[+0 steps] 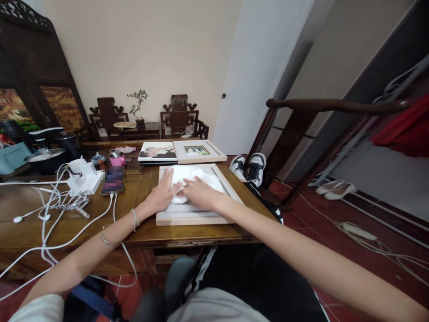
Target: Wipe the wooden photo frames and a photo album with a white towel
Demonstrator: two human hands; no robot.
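Note:
A pale wooden picture frame (174,218) lies flat on the brown wooden table (30,223) in front of me. A white cloth (197,176) is spread over its glass. My left hand (163,193) rests flat on the frame's left part, fingers stretched onto the cloth. My right hand (201,193) lies beside it with fingers extended leftward, pressing on a bunched part of the cloth. The two hands touch or nearly touch at the fingertips. Bracelets ring my left wrist.
Two more framed pictures (198,150) (157,152) lie behind the frame. A phone (113,180), pink cup (117,158), white power strip (85,181) and tangled white cables (50,210) crowd the left. A dark wooden chair (301,134) and sneakers (250,166) stand right.

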